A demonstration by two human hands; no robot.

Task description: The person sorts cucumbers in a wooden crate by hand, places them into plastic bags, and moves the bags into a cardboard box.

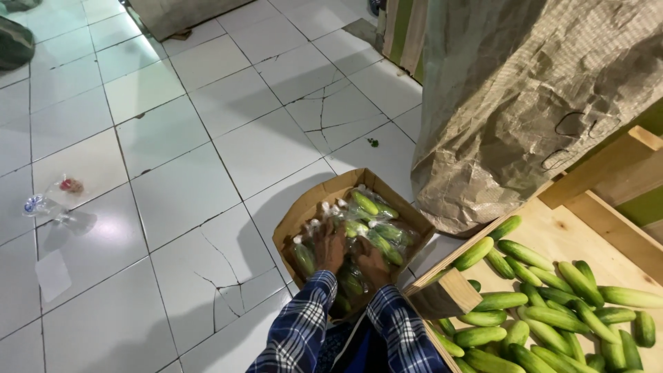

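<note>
A floor of white tiles (179, 131), several of them cracked, fills most of the view, and a cardboard box (312, 207) stands open on it as the fixed point for everything else.

Inside the box, the left hand (330, 246) lies flat with its fingers (322, 232) spread over the bagged cucumbers (373, 221), pressing down rather than gripping. The right hand (371, 262) rests just beside it on the same packs; whether its fingers curl around a bag cannot be told. Both checked blue sleeves (304, 324) reach down into the box from its near side, which suggests the hands steady or settle the packs where they lie.

To the right of the box, a wooden tray (573, 235) holds loose cucumbers (545, 311) heaped together, close enough to be in easy reach. Behind the box on that side, a big woven sack (525, 90) slumps upright. Well to the left of the box, crumpled clear plastic (48, 204) lies on the tiles.
</note>
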